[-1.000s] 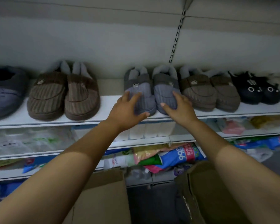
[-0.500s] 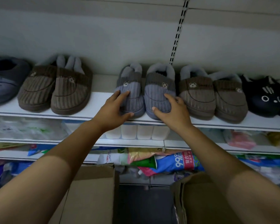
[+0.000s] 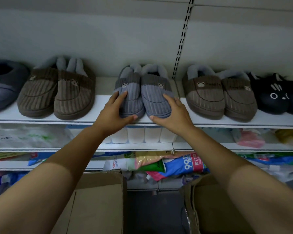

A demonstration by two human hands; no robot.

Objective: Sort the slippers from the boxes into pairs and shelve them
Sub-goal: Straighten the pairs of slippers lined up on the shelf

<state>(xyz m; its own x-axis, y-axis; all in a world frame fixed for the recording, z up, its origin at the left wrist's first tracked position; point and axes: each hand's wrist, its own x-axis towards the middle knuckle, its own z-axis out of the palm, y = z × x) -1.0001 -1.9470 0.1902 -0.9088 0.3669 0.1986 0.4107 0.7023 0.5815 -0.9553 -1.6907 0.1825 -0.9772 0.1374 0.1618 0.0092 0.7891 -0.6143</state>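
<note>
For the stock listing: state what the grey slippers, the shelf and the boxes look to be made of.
The grey slippers look like soft ribbed fabric, perhaps corduroy plush, matte: vertical cords show, with fleecy lining at the collar. The shelf is smooth and white, maybe painted metal or laminate; cannot tell which. The boxes look like plain brown cardboard, matte, with a folded flap.

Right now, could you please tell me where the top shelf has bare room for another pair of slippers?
The widest bare patch of the top shelf lies between the left brown pair and the blue-grey pair. Only a narrow strip separates that pair from the right brown pair. Further right it is crowded: the brown pair sits tight against the black cat slippers.
</note>
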